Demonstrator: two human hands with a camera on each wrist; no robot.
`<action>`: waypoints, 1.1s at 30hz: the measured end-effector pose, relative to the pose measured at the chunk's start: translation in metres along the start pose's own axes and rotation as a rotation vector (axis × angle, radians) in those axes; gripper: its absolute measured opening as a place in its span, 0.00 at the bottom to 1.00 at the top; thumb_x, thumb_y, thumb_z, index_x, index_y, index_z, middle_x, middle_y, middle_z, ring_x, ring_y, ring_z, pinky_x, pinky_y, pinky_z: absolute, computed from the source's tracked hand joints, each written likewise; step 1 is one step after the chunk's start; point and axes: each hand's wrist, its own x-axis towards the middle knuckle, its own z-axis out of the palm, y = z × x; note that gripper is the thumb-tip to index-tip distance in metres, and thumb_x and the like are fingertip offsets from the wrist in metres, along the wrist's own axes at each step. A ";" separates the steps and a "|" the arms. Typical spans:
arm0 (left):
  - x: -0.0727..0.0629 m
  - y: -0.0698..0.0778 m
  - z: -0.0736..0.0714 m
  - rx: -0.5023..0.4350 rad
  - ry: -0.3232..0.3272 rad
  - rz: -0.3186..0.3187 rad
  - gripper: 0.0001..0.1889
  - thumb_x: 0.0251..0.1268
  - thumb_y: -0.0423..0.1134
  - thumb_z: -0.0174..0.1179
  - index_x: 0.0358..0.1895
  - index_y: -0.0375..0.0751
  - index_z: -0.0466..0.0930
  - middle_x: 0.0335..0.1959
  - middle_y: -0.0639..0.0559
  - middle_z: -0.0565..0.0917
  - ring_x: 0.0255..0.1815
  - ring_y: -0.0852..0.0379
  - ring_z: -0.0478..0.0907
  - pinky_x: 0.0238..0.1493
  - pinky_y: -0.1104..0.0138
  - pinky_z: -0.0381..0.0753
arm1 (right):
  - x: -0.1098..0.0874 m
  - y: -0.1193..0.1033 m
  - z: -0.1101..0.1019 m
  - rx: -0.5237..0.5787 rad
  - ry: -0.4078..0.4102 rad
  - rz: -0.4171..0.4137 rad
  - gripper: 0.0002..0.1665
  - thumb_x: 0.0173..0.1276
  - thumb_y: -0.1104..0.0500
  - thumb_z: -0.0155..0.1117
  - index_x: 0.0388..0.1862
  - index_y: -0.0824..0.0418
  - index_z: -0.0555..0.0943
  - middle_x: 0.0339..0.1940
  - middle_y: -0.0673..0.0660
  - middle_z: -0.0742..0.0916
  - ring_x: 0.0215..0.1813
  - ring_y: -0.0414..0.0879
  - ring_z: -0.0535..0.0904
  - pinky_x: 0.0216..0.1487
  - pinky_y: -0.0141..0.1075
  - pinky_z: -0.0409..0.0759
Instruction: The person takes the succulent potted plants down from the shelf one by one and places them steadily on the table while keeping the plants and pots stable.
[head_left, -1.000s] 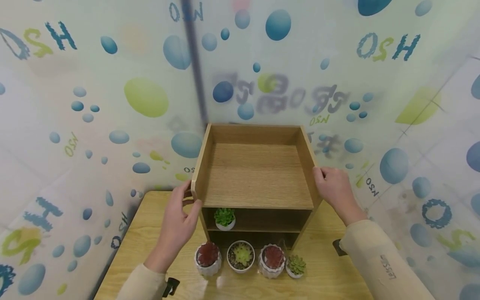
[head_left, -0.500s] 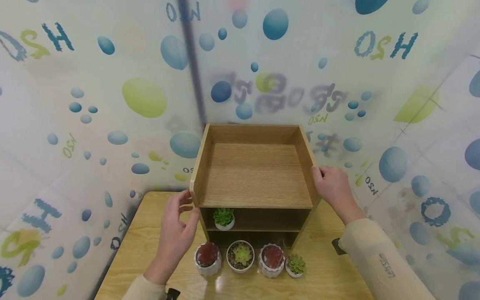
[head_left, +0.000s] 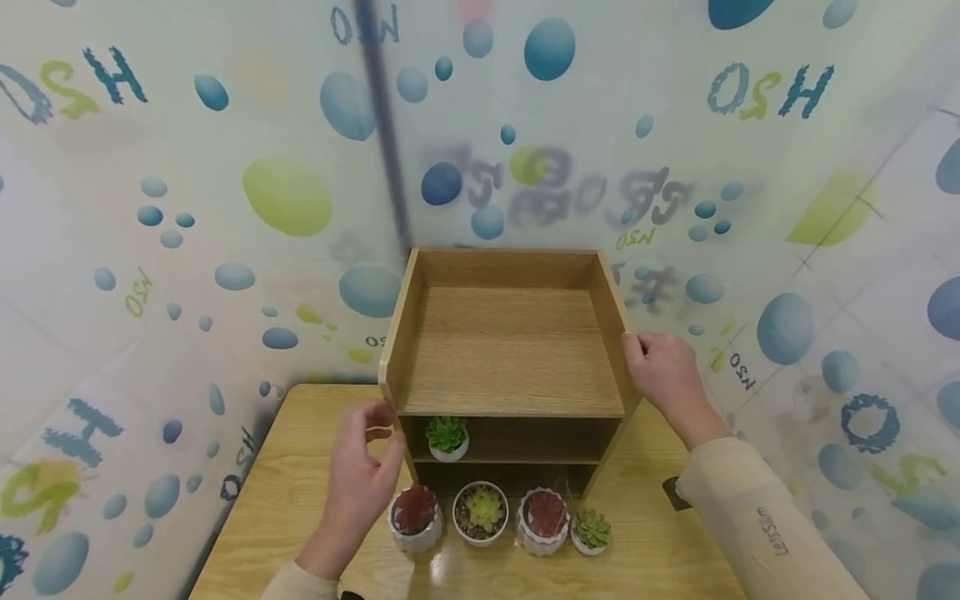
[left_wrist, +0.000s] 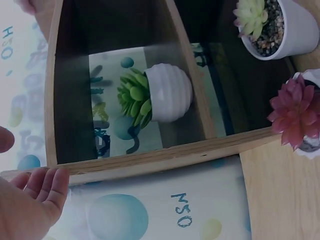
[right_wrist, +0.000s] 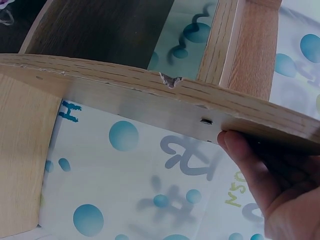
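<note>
A wooden desktop shelf (head_left: 517, 358) stands against the wall on the table. My right hand (head_left: 667, 371) grips its right side panel near the upper edge; in the right wrist view, fingertips (right_wrist: 232, 140) press the panel's outer face. My left hand (head_left: 356, 475) is beside the left panel's front edge, fingers loosely bent and thumb apart. In the left wrist view its fingertips (left_wrist: 55, 180) lie at the panel's edge, and the hand holds nothing. A green succulent in a white ribbed pot (left_wrist: 170, 92) sits at the left of the middle compartment.
On the wooden table (head_left: 277, 467), a row of potted succulents stands before the shelf: a red one (head_left: 416, 517), a yellow-green one (head_left: 481, 512), another red one (head_left: 543, 521) and a small green one (head_left: 592, 532). Bubble-patterned wall covering (head_left: 292, 196) closes in behind and at both sides.
My left hand has slid down and come away from the left panel's upper front corner. My right hand keeps its hold, and the shelf and pots look unmoved.
</note>
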 end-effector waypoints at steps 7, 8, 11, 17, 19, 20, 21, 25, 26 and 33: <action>-0.008 -0.005 0.010 -0.013 -0.010 -0.002 0.18 0.57 0.19 0.61 0.52 0.25 0.76 0.47 0.38 0.81 0.48 0.46 0.79 0.48 0.70 0.82 | 0.000 0.000 0.001 0.002 0.013 -0.018 0.31 0.79 0.56 0.48 0.10 0.55 0.61 0.09 0.47 0.63 0.16 0.44 0.60 0.20 0.35 0.60; -0.009 -0.006 0.011 -0.009 -0.014 0.002 0.18 0.56 0.19 0.61 0.53 0.25 0.76 0.47 0.39 0.81 0.48 0.46 0.80 0.48 0.67 0.83 | 0.000 0.000 0.001 0.003 0.015 -0.020 0.31 0.79 0.56 0.48 0.10 0.55 0.61 0.09 0.47 0.63 0.16 0.44 0.60 0.20 0.35 0.60; -0.013 -0.008 0.015 0.013 -0.025 0.019 0.19 0.56 0.20 0.62 0.53 0.26 0.78 0.48 0.40 0.82 0.48 0.45 0.80 0.48 0.60 0.85 | 0.000 0.000 0.002 0.001 0.019 -0.020 0.31 0.79 0.57 0.48 0.10 0.55 0.61 0.09 0.47 0.63 0.16 0.45 0.60 0.20 0.35 0.60; -0.018 -0.010 0.020 0.058 -0.042 0.033 0.20 0.55 0.21 0.63 0.54 0.27 0.79 0.49 0.40 0.83 0.49 0.49 0.80 0.47 0.54 0.85 | 0.000 0.001 0.001 -0.005 0.019 -0.016 0.31 0.79 0.57 0.48 0.10 0.55 0.61 0.10 0.47 0.63 0.17 0.45 0.60 0.20 0.35 0.60; -0.019 -0.011 0.021 0.067 -0.050 0.046 0.20 0.55 0.21 0.64 0.54 0.27 0.79 0.49 0.39 0.83 0.49 0.47 0.80 0.47 0.52 0.85 | 0.000 0.000 0.001 -0.004 0.017 -0.013 0.31 0.79 0.57 0.48 0.11 0.55 0.62 0.10 0.47 0.63 0.17 0.45 0.60 0.20 0.35 0.60; -0.019 -0.012 0.022 0.069 -0.052 0.055 0.21 0.55 0.21 0.64 0.55 0.26 0.80 0.49 0.38 0.83 0.49 0.46 0.81 0.46 0.51 0.85 | 0.000 0.000 0.001 -0.004 0.017 -0.012 0.31 0.79 0.56 0.48 0.10 0.56 0.62 0.10 0.47 0.63 0.17 0.45 0.60 0.20 0.35 0.60; -0.020 -0.012 0.023 0.073 -0.056 0.064 0.21 0.54 0.22 0.64 0.55 0.26 0.80 0.48 0.37 0.83 0.49 0.45 0.81 0.46 0.50 0.85 | 0.000 0.000 0.001 -0.002 0.018 -0.011 0.31 0.79 0.57 0.48 0.10 0.56 0.62 0.09 0.47 0.63 0.17 0.45 0.60 0.20 0.35 0.60; -0.021 -0.014 0.027 0.092 -0.060 0.108 0.22 0.52 0.23 0.65 0.55 0.24 0.80 0.47 0.35 0.84 0.46 0.42 0.83 0.45 0.48 0.85 | 0.000 0.001 0.002 -0.001 0.024 -0.017 0.31 0.79 0.57 0.49 0.10 0.55 0.62 0.09 0.47 0.63 0.16 0.44 0.60 0.20 0.35 0.60; -0.022 -0.015 0.028 0.101 -0.058 0.123 0.23 0.52 0.23 0.65 0.55 0.24 0.80 0.47 0.35 0.84 0.45 0.42 0.83 0.45 0.48 0.84 | 0.000 0.001 0.002 0.000 0.024 -0.018 0.31 0.78 0.57 0.49 0.10 0.55 0.62 0.09 0.47 0.63 0.16 0.44 0.60 0.20 0.35 0.60; -0.023 -0.017 0.035 0.143 -0.062 0.165 0.24 0.49 0.25 0.67 0.55 0.24 0.80 0.49 0.35 0.84 0.49 0.41 0.83 0.49 0.50 0.82 | 0.000 0.000 0.002 -0.002 0.025 -0.023 0.31 0.78 0.57 0.49 0.10 0.56 0.62 0.09 0.47 0.63 0.16 0.45 0.60 0.20 0.35 0.60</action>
